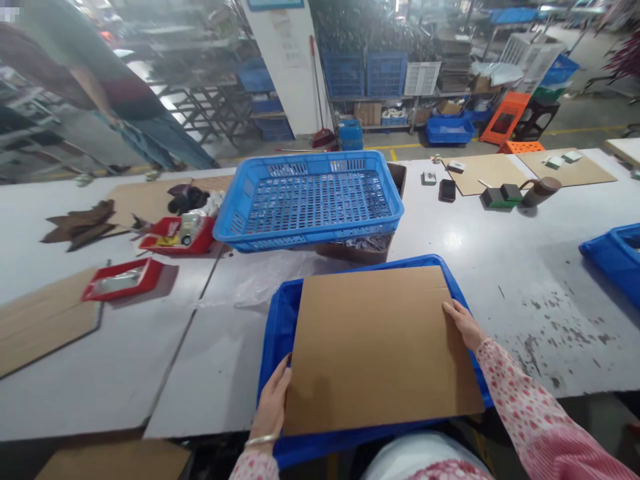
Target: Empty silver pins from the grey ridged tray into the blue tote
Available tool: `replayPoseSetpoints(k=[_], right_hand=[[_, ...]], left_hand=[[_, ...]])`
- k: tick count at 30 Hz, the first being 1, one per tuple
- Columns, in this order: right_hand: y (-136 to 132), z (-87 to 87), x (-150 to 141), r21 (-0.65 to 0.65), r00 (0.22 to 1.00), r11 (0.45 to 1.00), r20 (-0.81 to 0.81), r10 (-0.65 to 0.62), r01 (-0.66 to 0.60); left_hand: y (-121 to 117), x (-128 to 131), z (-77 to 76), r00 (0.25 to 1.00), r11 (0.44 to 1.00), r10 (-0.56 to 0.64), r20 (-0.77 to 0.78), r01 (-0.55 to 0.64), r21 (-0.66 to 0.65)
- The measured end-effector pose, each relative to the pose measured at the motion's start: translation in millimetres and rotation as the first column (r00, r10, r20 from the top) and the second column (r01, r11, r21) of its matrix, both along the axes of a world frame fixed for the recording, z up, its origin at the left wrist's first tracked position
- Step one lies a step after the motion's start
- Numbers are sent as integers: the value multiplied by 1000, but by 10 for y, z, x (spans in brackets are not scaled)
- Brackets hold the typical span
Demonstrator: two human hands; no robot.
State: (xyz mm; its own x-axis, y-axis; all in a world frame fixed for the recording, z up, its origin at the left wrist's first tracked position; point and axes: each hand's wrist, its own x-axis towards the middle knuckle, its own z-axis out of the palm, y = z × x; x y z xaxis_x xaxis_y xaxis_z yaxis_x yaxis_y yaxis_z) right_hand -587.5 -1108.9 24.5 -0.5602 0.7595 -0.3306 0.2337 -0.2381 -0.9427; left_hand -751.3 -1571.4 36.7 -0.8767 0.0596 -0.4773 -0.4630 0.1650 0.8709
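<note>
Cardboard sheet [380, 347] covers blue crate [273, 333]; slotted basket [310, 200] stands behind.

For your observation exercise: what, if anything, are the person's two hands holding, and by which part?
Both hold one cardboard sheet above the blue crate: the left hand grips its near-left edge, the right hand its right edge.

Cardboard sheet [377, 347] covers nearly all of the blue crate [274, 327] under it; contents not visible. Left hand [273, 400]: fingers tucked under the sheet edge, hidden. Right hand [464, 323]: palm side unseen. Upper blue basket [307, 200] hides most of the dark box [397, 177] below it. Blue bin [613, 257] cut off at right edge. Person [75, 80] top left blurred, head cropped. Small items on far tabletop [525, 267] too small to ID.
</note>
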Motion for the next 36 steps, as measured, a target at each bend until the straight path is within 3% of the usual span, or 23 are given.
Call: replayPoseSetpoints(k=[3,6,9,11,14,16,19,21,24,25,27,29,31,33,36], right_hand=[[-80,96,179,-127,1000,992,-21,-4,2],[-308,125,343,-259,996,963,-26,-87,77],[-704,70,483,-294,980,938,-20,-199,185],[-1023,-3,574,-293,962,923,-39,-270,247],[-1428,-122,725,-268,942,909,-18,-336,319],[-1542,-183,832,-276,956,918,2,-295,284],[-1374,-228,960,-325,985,933,-30,-173,154],[-1068,-218,994,-321,976,930,-57,-210,181],[-518,-116,931,-199,955,943,-76,-286,267],[-366,-56,876,-155,970,964,-80,-229,215],[-180,81,726,-124,998,992,-56,15,-22],[-180,194,560,-157,953,941,-4,302,-299],[-332,216,434,-183,879,865,7,477,-468],[-549,121,393,-137,861,852,-21,508,-505],[-816,-145,486,-12,913,914,-53,405,-406]], left_hand=[[-96,90,158,975,930,108,193,-168,328],[47,309,85,937,824,215,276,-326,463],[400,668,-133,932,762,55,357,-271,588],[636,922,-268,912,766,-6,410,-259,588],[835,1172,-367,884,831,146,444,-353,429],[851,1204,-358,897,871,219,385,-357,337],[772,1083,-262,929,903,258,265,-329,276],[687,942,-173,930,903,301,212,-349,250],[533,715,-55,940,912,295,169,-330,243],[480,647,-28,948,921,271,165,-305,241],[389,531,7,967,942,196,164,-232,242],[342,441,12,985,958,96,144,-131,255],[354,368,-10,995,964,-1,103,-27,266],[418,299,-58,997,965,-51,64,33,261],[539,210,-160,997,970,-59,44,47,238]])
